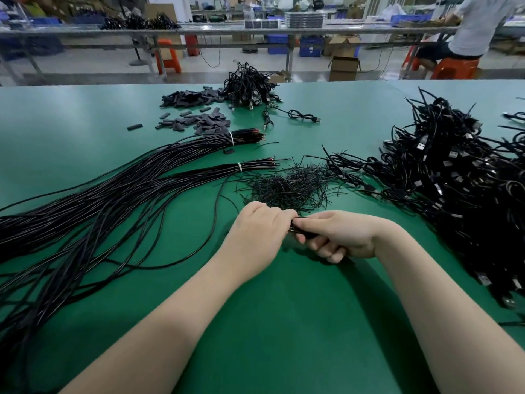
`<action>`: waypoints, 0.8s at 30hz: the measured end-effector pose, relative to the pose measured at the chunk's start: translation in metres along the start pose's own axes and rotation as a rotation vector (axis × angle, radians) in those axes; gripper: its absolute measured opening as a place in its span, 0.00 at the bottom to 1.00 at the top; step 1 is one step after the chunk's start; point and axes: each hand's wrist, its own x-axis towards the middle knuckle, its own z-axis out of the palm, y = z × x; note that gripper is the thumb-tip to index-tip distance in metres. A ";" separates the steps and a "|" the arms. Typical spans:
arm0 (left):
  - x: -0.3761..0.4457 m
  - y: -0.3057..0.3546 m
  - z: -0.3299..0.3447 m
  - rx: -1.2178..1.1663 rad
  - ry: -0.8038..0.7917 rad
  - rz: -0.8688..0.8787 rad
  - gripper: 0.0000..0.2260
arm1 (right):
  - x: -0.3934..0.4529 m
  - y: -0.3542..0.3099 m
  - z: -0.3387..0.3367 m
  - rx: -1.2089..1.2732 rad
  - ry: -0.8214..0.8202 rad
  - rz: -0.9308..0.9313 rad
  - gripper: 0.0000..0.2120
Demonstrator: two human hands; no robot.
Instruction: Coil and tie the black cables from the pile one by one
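Both hands meet at centre of the green matte desk (pixel 284 322), working one coiled black cable (pixel 305 233). Left hand (pixel 257 233) is knuckles-up with fingers curled down over the cable's left end; its grip is closed on the cable, fingertips hidden. Right hand (pixel 345 237) has fingers curled under and thumb along the top, its grip closed around the same cable bundle. Only a short dark stretch of cable shows between the two hands; the rest is covered, so how far it is coiled or tied cannot be told.

Just beyond the hands lies a loose heap of thin black wire ties (pixel 292 184). Left of the hands, long straight black cables (pixel 93 206) fan across the desk, gathered at their far ends by two white ties (pixel 231 137). One loose cable loops from that spread toward the left hand. Right side: a large tangled pile of coiled black USB cables (pixel 460 189), well apart from the hands. Far centre: a smaller heap of black cables (pixel 250 86) beside scattered flat dark grey strips (pixel 199 120). A single coiled cable with USB plug (pixel 302 115) lies alone near them.
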 end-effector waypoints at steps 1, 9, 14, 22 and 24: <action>0.002 0.001 0.001 0.015 0.011 -0.028 0.12 | 0.002 -0.001 -0.001 0.034 0.033 -0.029 0.20; -0.005 -0.018 -0.003 -0.498 0.241 -0.540 0.12 | 0.030 0.018 -0.007 -0.199 1.185 -0.584 0.11; -0.005 -0.010 -0.006 -0.470 0.225 -0.445 0.12 | 0.052 0.029 0.003 -0.881 1.049 -0.380 0.17; -0.004 -0.011 -0.002 -0.424 0.235 -0.491 0.14 | 0.045 0.028 0.003 -0.798 1.116 -0.434 0.07; -0.004 -0.011 -0.003 -0.428 0.244 -0.492 0.15 | 0.045 0.028 0.003 -0.805 1.130 -0.430 0.08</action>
